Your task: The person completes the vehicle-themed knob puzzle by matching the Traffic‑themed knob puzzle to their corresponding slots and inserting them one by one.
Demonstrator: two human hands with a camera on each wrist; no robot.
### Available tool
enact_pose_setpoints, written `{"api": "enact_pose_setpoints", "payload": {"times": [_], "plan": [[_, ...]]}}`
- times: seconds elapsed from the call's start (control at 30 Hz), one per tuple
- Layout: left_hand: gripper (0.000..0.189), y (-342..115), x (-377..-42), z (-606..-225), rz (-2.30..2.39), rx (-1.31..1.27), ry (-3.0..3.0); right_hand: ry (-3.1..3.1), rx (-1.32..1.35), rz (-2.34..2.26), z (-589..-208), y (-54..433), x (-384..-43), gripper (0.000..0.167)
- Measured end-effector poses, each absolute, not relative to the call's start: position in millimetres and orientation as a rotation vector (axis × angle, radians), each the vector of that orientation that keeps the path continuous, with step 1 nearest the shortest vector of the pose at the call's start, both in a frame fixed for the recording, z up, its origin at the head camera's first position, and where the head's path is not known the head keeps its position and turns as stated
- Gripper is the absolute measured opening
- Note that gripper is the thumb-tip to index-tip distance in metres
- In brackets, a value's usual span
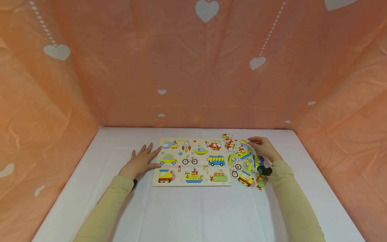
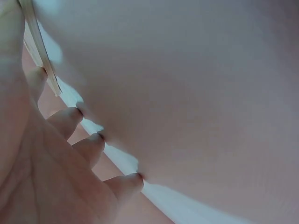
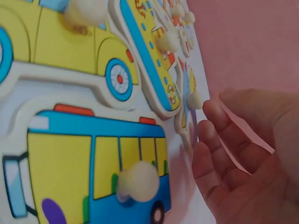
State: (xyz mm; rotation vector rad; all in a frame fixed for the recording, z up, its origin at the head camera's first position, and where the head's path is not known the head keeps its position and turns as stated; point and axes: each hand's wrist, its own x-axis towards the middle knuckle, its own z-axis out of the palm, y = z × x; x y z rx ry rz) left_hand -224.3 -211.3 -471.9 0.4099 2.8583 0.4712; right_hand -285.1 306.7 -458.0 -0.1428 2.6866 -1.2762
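Observation:
A wooden peg puzzle board (image 1: 193, 183) with printed vehicles lies on the white table. My left hand (image 1: 139, 163) is at its left edge, fingers spread, with thumb and index finger touching the board; in the left wrist view the other fingertips (image 2: 96, 140) rest on the table. My right hand (image 1: 265, 148) reaches over the loose pieces right of the board. Its slightly bent fingers are beside the airplane piece (image 1: 245, 144), close to its round knob (image 3: 195, 100), without a visible grip. Nearby lie the bus piece (image 3: 65, 163), car piece (image 3: 56, 51) and ship piece (image 3: 149, 60).
More knobbed pieces cluster beside the board, partly overlapping: a helicopter (image 1: 231, 145), bicycle (image 1: 234, 170), train (image 1: 246, 179), submarine (image 1: 261, 182), flying saucer (image 1: 231, 159) and rocket (image 1: 226, 136). An orange cloth with white hearts (image 1: 207, 10) encloses the table's back and sides.

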Motion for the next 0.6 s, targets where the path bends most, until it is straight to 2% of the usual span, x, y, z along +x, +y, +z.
{"api": "enact_pose_setpoints", "payload": {"times": [0.33,0.6], "plan": [[0.087,-212.8,-225.9,-470.9,0.457,0.407,2.848,2.661,-0.137,-1.300,-463.9,310.2,-289.8,0.035],[0.088,-212.8,-225.3,-472.7,0.472,0.401,2.848,2.714,-0.138,-1.287,-467.4,309.2,-293.4,0.037]]}}
